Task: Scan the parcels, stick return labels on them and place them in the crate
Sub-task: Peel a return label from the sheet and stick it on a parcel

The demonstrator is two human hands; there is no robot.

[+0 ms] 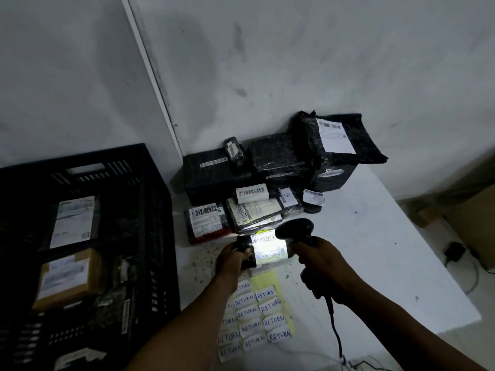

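You see a stained grey wall (294,62) behind the white table (388,263), a brown cardboard box (471,223) on the floor right of it, a black adapter (454,251) with cable beside it.

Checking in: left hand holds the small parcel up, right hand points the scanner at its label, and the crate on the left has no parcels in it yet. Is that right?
Not quite. The head view shows the crate already holds parcels, among them a brown box. The rest stands: the left hand holds the small parcel up, and the right hand points the scanner at its lit label.
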